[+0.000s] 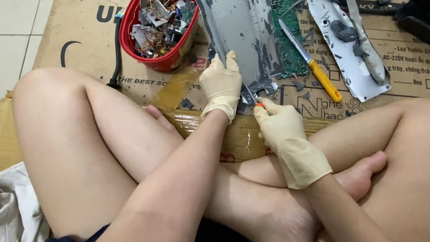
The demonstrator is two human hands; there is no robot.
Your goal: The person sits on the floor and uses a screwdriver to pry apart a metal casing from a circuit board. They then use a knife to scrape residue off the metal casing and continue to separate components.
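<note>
My right hand (280,126) has its fingers clenched on a small orange-handled tool (259,105), tip pressed to the near corner of the grey metal panel (248,26). My left hand (223,84) grips that panel's near edge, the panel leaning away toward 12 o'clock. I judge the tool could slip off the painted metal and jab the left glove just beside it, or my bare legs (crossed right under the work); the sheet edge could cut too. At 10 o'clock sits a red basket (170,61) of wire scrap. At 1 o'clock a yellow-handled knife (312,64) lies on the cardboard (72,38), near a green circuit board (288,15) crowding the panel.
</note>
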